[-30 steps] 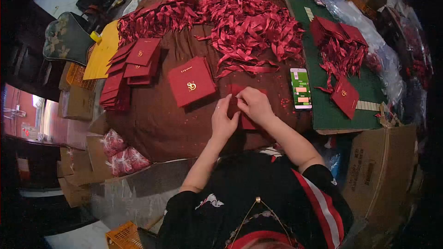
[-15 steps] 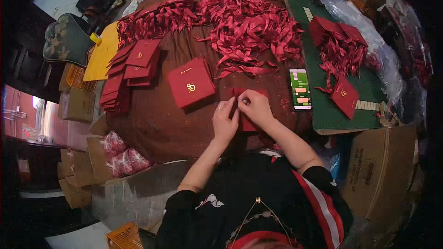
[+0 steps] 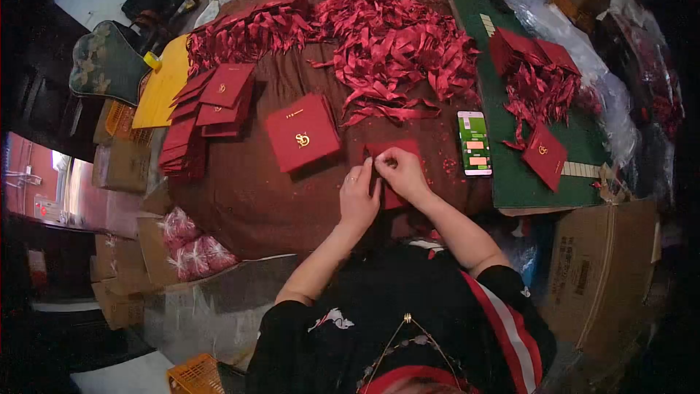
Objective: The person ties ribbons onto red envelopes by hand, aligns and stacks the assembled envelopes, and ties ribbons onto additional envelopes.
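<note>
Both hands meet over a flat red piece (image 3: pixel 401 155) on the brown cloth. My left hand (image 3: pixel 358 193) has its fingertips pressed together at the piece's left edge, by a small dark red bit. Touching or nearly touching it, my right hand (image 3: pixel 401 174) is closed in a pinch over the piece. What either one grips is too small to make out. To the left lies a stack of red cards (image 3: pixel 303 133) with a gold emblem. A large heap of red ribbons (image 3: pixel 401 36) is spread beyond the hands.
More red cards (image 3: pixel 222 87) are stacked at the left, beside a yellow board (image 3: pixel 162 87). A lit phone (image 3: pixel 475 143) lies at the right. Ribboned cards (image 3: pixel 545 155) rest on a green mat (image 3: pixel 510 187). Bagged red items (image 3: pixel 195 252) sit at the lower left.
My left hand has shifted slightly right and its fingers have drawn closer together. My right hand stays pinched, a little lower, and more of the flat red piece shows.
</note>
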`<state>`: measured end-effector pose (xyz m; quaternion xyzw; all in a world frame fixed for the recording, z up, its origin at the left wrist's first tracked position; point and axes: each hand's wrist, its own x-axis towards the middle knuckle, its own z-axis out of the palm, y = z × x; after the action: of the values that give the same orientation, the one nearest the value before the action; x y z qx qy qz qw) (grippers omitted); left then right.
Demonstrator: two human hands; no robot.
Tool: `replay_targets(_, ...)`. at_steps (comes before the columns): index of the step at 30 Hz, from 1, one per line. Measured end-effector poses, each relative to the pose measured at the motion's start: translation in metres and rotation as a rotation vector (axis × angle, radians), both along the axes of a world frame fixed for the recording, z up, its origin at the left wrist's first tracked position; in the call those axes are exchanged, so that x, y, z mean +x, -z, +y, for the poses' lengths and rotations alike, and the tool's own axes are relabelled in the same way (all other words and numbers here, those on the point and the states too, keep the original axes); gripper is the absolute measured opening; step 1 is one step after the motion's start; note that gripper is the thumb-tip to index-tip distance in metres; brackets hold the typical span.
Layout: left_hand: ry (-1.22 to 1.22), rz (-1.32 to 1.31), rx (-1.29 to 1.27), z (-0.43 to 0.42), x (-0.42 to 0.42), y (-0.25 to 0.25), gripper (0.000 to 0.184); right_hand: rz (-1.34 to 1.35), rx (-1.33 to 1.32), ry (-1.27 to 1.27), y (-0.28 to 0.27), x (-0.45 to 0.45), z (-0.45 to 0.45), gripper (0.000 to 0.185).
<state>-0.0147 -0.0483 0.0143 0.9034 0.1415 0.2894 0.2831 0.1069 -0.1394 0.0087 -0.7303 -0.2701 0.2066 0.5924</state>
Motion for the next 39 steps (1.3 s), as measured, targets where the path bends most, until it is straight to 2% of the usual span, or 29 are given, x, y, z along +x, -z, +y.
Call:
replay_targets(2,-0.010,-0.008,0.087,-0.002,-0.003,0.000,0.053,-0.096,0.015,0.020,0.002,-0.001,-0.002,0.023)
replay_targets(3,0.029,-0.014,0.033,-0.002,-0.003,-0.007,0.054,-0.076,-0.014,-0.021,-0.005,-0.002,-0.004,0.017)
replay_targets(5,0.047,-0.021,0.011,0.001,-0.001,-0.007,0.055,-0.375,-0.031,-0.029,-0.002,0.001,-0.004,0.014)
replay_targets(8,0.062,-0.043,-0.063,0.001,0.000,-0.014,0.050,-0.485,0.015,-0.078,-0.008,0.005,-0.004,0.013)
replay_targets(11,0.037,0.038,-0.100,-0.001,0.002,-0.010,0.054,-0.266,-0.067,-0.089,0.003,0.014,-0.002,0.016)
replay_targets(12,0.043,-0.007,-0.110,0.000,0.003,-0.007,0.054,-0.170,0.000,-0.083,0.001,0.014,-0.004,0.021)
replay_targets(15,0.151,-0.075,-0.259,0.010,0.006,-0.005,0.047,-0.155,-0.031,-0.086,-0.018,0.020,-0.013,0.020)
replay_targets(17,0.251,-0.076,-0.428,0.031,0.014,0.014,0.044,-0.337,-0.049,-0.042,-0.002,0.029,-0.015,0.019)
replay_targets(18,0.217,-0.004,-0.457,0.036,0.015,0.014,0.042,-0.296,-0.035,-0.026,-0.008,0.026,-0.016,0.020)
replay_targets(20,0.160,0.032,-0.459,0.040,0.022,0.014,0.042,-0.414,-0.079,0.036,-0.004,0.025,-0.011,0.016)
replay_targets(21,0.127,0.084,-0.472,0.039,0.025,0.016,0.042,-0.283,-0.079,0.018,-0.006,0.023,-0.012,0.021)
replay_targets(24,0.069,0.057,-0.306,0.033,0.033,0.012,0.031,-0.196,-0.075,-0.008,-0.006,0.025,-0.010,0.027)
replay_targets(26,-0.001,0.067,-0.186,0.026,0.036,0.009,0.021,-0.290,-0.143,-0.024,0.003,0.030,-0.010,0.030)
replay_targets(29,0.088,0.005,-0.030,0.035,0.042,0.018,0.018,-0.340,0.011,-0.096,0.008,0.035,-0.014,0.034)
replay_targets(31,0.138,0.038,0.043,0.040,0.042,0.012,0.011,-0.334,-0.072,-0.142,-0.003,0.041,-0.021,0.041)
replay_targets(33,0.123,0.152,0.146,0.039,0.044,0.003,0.014,-0.556,-0.152,-0.126,-0.009,0.048,-0.031,0.049)
replay_targets(36,0.105,0.078,0.227,0.038,0.040,-0.002,0.004,-0.507,-0.131,-0.139,-0.009,0.051,-0.036,0.054)
replay_targets(39,-0.021,0.128,0.177,0.037,0.014,-0.024,0.005,-0.507,-0.140,-0.089,-0.003,0.054,-0.037,0.053)
